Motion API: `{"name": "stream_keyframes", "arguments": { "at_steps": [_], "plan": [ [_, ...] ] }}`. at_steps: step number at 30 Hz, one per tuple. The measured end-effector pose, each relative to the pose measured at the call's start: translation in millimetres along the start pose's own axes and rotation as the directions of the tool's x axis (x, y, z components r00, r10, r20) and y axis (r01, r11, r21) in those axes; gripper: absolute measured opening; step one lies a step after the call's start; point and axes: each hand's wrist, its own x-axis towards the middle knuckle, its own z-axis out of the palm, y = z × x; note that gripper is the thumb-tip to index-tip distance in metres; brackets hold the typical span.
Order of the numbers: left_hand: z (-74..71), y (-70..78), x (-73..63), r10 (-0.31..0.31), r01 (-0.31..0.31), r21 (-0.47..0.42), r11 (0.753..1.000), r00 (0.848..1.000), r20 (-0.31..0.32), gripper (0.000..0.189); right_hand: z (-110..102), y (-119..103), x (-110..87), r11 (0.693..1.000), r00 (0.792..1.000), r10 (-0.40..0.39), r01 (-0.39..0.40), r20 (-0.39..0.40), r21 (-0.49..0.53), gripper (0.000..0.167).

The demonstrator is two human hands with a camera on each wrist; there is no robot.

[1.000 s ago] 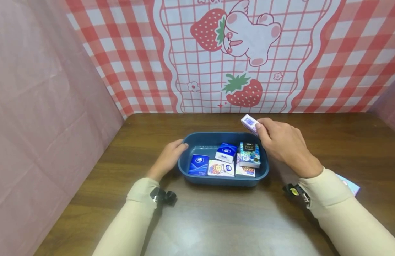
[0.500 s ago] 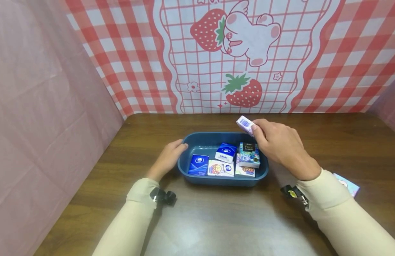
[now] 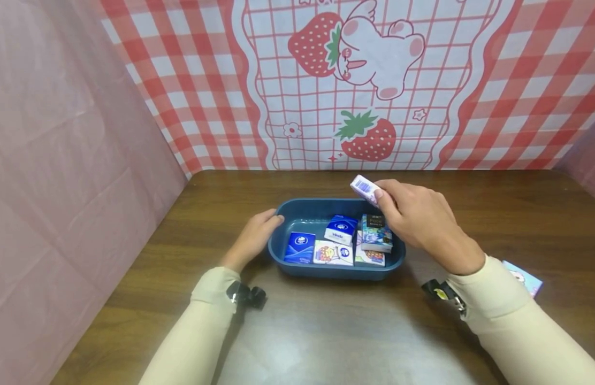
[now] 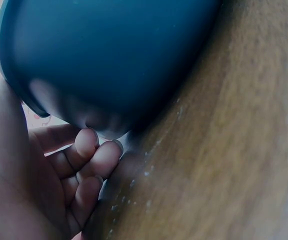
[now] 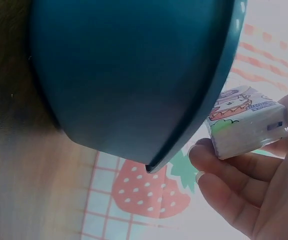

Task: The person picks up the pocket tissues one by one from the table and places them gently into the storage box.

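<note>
A dark blue plastic basin (image 3: 331, 272) stands on the table with several tissue packs inside. My left hand (image 3: 251, 238) holds its left end, thumb over the rim and fingers against the outer wall, as the left wrist view shows. My right hand (image 3: 418, 219) pinches a white and purple tissue pack (image 3: 365, 188) above the basin's back right rim. In the right wrist view a cartoon print shows on that tissue pack (image 5: 244, 120). Two blue packs (image 3: 299, 248), two white cartoon packs (image 3: 333, 253) and a dark floral pack (image 3: 376, 233) lie in the basin, the floral one on top of a cartoon pack.
A light blue pack (image 3: 526, 278) lies on the wooden table (image 3: 326, 331) at the right, partly hidden by the right sleeve. Behind the table hangs a red and white checked cloth (image 3: 206, 80) with strawberries. A pink curtain (image 3: 76, 176) closes off the left side.
My right hand has moved a little to the left with the tissue pack, farther over the basin's back rim. My left hand and the basin have stayed in place.
</note>
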Motion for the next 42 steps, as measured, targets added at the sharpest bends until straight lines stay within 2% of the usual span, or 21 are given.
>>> {"name": "stream_keyframes", "arguments": {
  "at_steps": [5,15,22,42],
  "plan": [
    [-1.1,0.9,-0.2,0.004,-0.004,0.001,1.0,1.0,-0.003,0.04,0,-1,0.8,1.0,1.0,-0.027,0.027,-0.011,-0.003,0.037],
    [0.4,-2.7,-1.2,-0.014,0.014,-0.004,1.0,1.0,0.0,0.04,1,-6,-1.8,0.997,0.997,-0.067,0.065,0.035,0.032,0.038],
    [0.1,-2.7,0.3,0.008,-0.008,0.007,1.0,1.0,-0.001,0.041,1,-8,-0.9,0.996,0.996,-0.089,0.089,0.026,0.02,0.038],
    [1.3,-1.0,0.0,-0.001,0.001,-0.011,1.0,1.0,-0.008,0.041,0,-17,-3.8,0.986,0.981,-0.165,0.16,0.104,0.055,0.041]
  ]
}}
